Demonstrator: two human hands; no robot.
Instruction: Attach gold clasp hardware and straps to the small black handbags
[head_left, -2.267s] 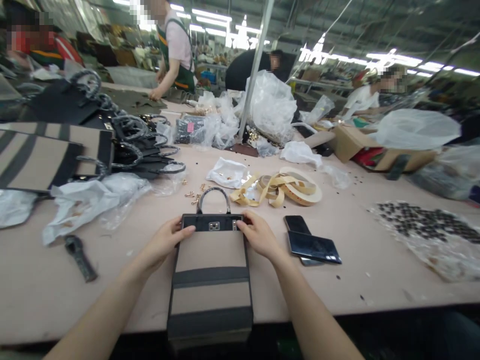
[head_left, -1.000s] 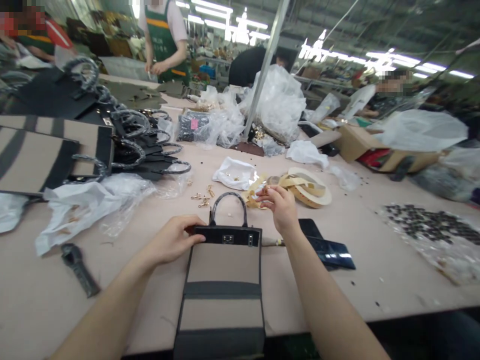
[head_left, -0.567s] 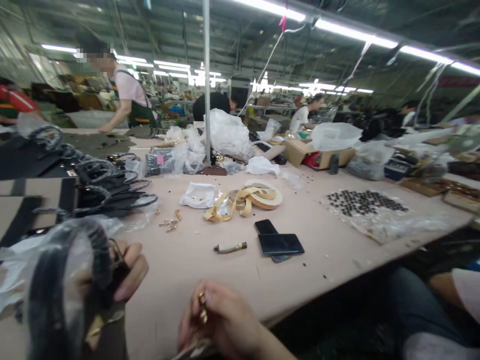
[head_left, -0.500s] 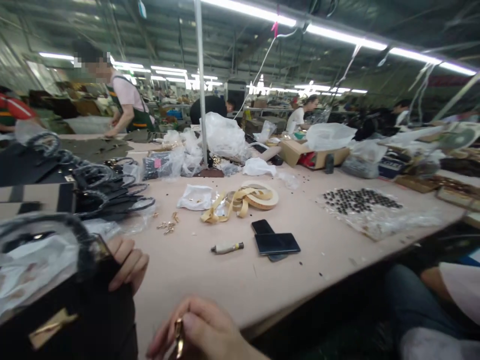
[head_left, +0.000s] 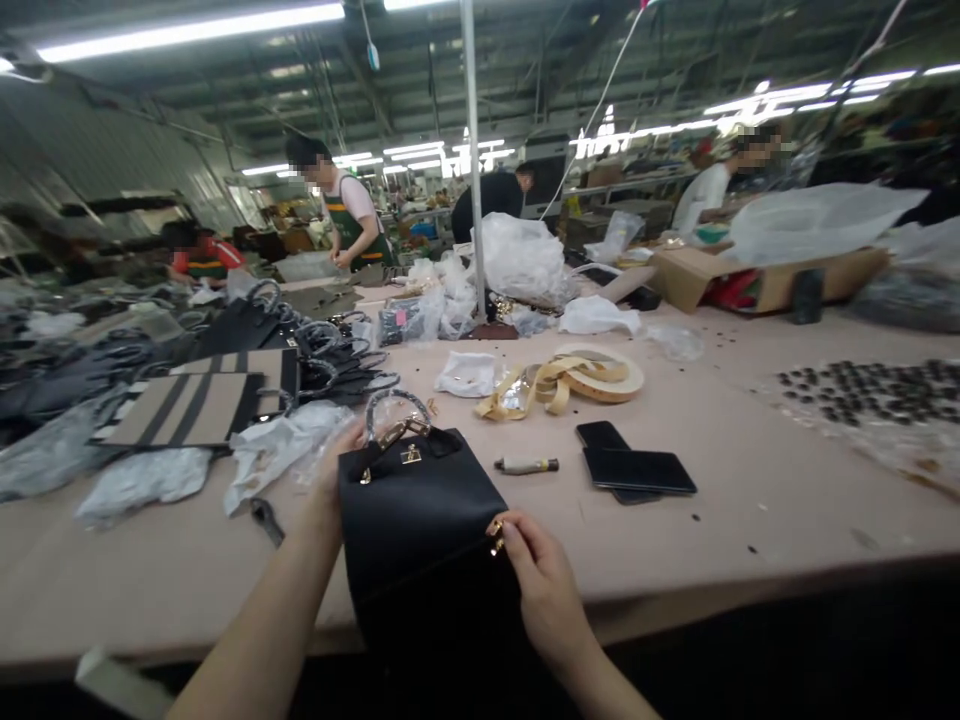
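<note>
A black handbag (head_left: 424, 505) with a plastic-wrapped handle (head_left: 397, 395) and a gold lock plate (head_left: 411, 455) is in front of me at the table's near edge. My left hand (head_left: 337, 475) grips its upper left side; the fingers are partly hidden behind the bag. At the bag's right edge, my right hand (head_left: 541, 570) pinches a small gold metal clasp (head_left: 496, 540) between thumb and fingers. Whether the clasp is fastened to the bag I cannot tell. A few more gold pieces (head_left: 432, 406) lie just behind the bag.
Right of the bag lie a pen-like tool (head_left: 526, 466) and two stacked phones (head_left: 641, 472). Farther back are a tape roll (head_left: 626, 385) and a white pouch (head_left: 465, 374). Striped bag panels (head_left: 184, 408) and plastic wrap (head_left: 289, 440) fill the left; dark studs (head_left: 862, 392) spread at right.
The bag has come from the far left to the middle in front of me, upright in my left hand. My right hand has brought the gold clasp to its right edge. The view has turned left.
</note>
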